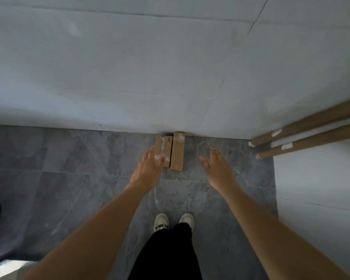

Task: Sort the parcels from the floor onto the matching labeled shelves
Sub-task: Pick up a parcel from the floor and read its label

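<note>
Down on the grey floor [69, 178], two brown parcels side by side at twelve o'clock, far ends against the white wall [129, 67]: right parcel [177, 152] longer, left parcel [163, 147] partly under fingers. Left hand [149, 168] spread wide over the left parcel, contact unclear. Right hand [217, 168] open and empty at one o'clock, apart from both. Cardboard tubes [311, 136] leaning out at two o'clock. White shoes [173, 221] at six.

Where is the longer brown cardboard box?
Head view, centre: the longer brown cardboard box lies on the grey floor against the white wall, between both hands.
</note>
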